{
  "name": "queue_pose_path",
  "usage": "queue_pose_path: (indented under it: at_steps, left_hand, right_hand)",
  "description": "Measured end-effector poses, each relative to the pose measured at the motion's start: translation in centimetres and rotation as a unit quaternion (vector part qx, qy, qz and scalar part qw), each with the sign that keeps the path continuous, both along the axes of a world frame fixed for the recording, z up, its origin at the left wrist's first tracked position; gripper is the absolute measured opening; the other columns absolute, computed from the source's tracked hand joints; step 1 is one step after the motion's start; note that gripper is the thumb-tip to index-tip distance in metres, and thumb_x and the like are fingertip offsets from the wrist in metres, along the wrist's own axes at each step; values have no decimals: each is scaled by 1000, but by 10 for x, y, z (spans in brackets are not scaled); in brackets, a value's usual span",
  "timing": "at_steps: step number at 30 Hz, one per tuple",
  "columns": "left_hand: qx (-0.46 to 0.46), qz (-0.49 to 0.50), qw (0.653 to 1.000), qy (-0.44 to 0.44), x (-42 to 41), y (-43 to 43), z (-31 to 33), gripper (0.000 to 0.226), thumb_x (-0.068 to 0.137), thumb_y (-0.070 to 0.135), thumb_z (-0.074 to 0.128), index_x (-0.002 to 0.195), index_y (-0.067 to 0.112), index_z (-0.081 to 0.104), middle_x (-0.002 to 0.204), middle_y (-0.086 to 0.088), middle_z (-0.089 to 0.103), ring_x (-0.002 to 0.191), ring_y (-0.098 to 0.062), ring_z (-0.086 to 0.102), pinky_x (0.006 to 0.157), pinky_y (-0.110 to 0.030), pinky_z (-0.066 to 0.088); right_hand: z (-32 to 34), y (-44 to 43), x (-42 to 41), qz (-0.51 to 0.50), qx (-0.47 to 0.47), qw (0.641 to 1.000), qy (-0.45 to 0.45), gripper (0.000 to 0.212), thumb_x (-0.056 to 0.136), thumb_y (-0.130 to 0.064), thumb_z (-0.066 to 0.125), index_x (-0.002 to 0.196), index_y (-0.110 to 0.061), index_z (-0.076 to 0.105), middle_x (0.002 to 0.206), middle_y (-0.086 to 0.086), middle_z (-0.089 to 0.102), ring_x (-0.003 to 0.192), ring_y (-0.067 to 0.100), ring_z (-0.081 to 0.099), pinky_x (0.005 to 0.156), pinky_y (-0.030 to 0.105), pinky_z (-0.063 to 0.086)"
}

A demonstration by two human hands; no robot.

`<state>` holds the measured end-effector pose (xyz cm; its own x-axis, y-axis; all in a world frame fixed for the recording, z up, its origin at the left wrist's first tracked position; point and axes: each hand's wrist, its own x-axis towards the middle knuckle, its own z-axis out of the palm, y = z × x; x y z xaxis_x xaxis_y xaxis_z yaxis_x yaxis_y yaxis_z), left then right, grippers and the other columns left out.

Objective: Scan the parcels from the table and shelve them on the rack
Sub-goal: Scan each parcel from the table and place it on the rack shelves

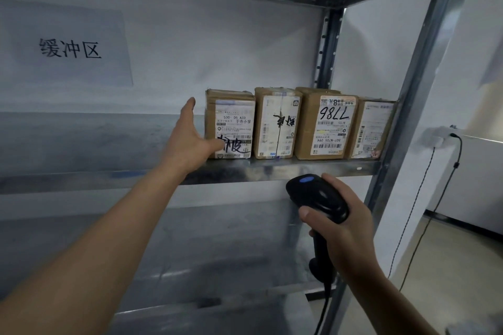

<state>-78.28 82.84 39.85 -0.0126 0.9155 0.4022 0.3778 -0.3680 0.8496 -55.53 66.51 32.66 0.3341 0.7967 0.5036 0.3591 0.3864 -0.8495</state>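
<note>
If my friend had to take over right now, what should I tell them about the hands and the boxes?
Left hand: open, straight fingers against the left side of the leftmost parcel, thumb on its front.
Right hand: grips the scanner, below the shelf edge.
Parcels: four stand upright, side by side, at the shelf's right end.
Done: those four are shelved.
Left: the table is out of view, so I cannot tell how many wait.
</note>
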Motion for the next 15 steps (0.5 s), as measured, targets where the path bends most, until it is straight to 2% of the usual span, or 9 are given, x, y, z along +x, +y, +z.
queue_pose_path:
  at_steps: [4, 6, 9, 13, 15]
  left_hand:
    - [53, 76, 996, 16, 12, -28, -5, 98, 80, 19, 82, 158, 22, 23, 160, -4, 30, 144, -22, 34, 118, -46, 34]
    - [90, 104, 990, 16, 24, -49, -7, 89, 80, 20, 80, 154, 19, 31, 153, -2, 35, 140, -20, 38, 115, -39, 36]
    - [157, 107, 981, 35, 52, -88, -13, 69, 81, 14, 78, 142, 15, 46, 132, 3, 42, 129, -18, 44, 103, -26, 37]
    - [166, 73, 979, 89, 103, -134, -25, 62, 83, 16, 75, 141, 12, 51, 142, -7, 47, 123, -9, 43, 103, -21, 31]
    - [163, 46, 979, 116, 133, -155, -32, 60, 85, 19, 74, 141, 13, 52, 143, -6, 47, 127, -13, 44, 103, -20, 30]
  right_hand:
    - [-2, -20, 15, 13, 0, 1000, 12, 57, 63, -32, 79, 104, -66, 59, 104, -30, 68, 97, 3, 67, 85, 54, 61]
    - [-3, -33, 27, 18, 0, 1000, 22, 58, 61, -36, 81, 111, -56, 59, 105, -28, 69, 96, 7, 68, 84, 56, 60]
    - [-4, -56, 49, 22, 2, 1000, 20, 59, 61, -35, 81, 113, -52, 58, 105, -28, 68, 96, 12, 69, 85, 55, 60]
    - [-4, -96, 89, 27, 5, 999, 19, 59, 63, -31, 79, 114, -51, 58, 105, -27, 69, 98, 10, 69, 85, 42, 62]
    - [-5, -118, 113, 22, 7, 1000, 21, 60, 62, -30, 79, 117, -48, 61, 106, -24, 70, 98, 11, 69, 86, 39, 61]
